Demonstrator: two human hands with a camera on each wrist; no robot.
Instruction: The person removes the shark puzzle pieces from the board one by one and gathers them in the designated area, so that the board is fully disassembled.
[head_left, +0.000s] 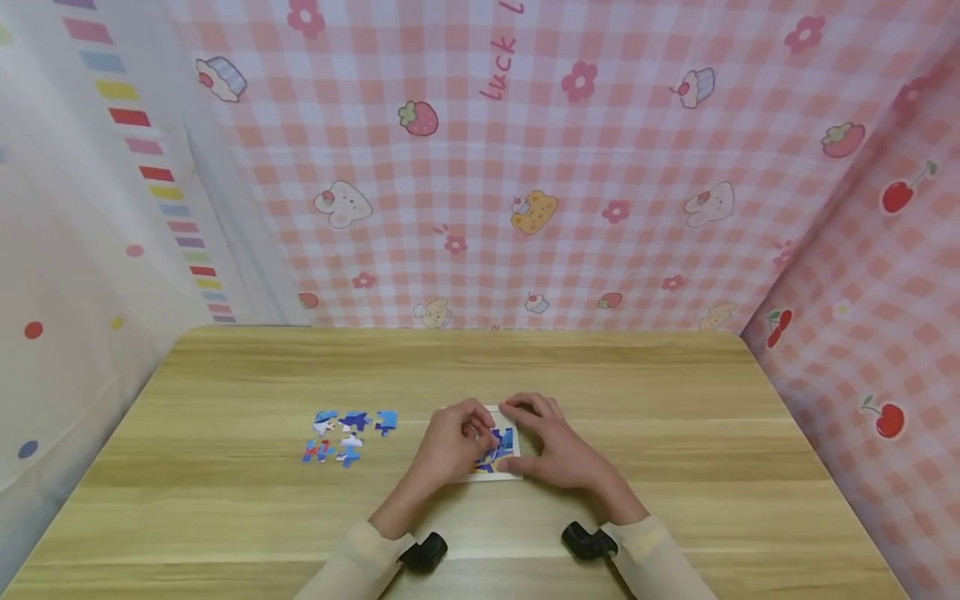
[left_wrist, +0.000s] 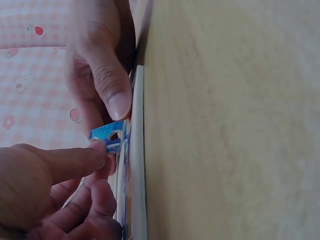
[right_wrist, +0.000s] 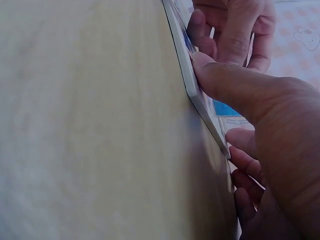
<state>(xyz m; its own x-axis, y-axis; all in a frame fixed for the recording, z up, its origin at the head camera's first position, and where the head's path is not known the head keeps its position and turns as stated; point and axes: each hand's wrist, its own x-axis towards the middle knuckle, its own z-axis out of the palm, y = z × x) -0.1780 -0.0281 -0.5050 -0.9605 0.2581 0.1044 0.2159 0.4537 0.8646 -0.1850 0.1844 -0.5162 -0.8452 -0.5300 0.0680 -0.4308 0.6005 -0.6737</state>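
In the head view a small jigsaw puzzle board with a pale rim lies mid-table, partly filled with blue and yellow pieces. My left hand is over its left part, hiding much of the picture. Between thumb and forefinger, that hand pinches a blue jigsaw piece tilted against the board's surface. My right hand holds the board's right side, thumb on the near part and fingers round toward the far edge. How firmly it grips is hidden.
Several loose jigsaw pieces, blue, white and red, lie in two rough rows on the wooden table left of the board. Behind the table hangs a pink checked cloth. Black wrist cameras sit at both cuffs.
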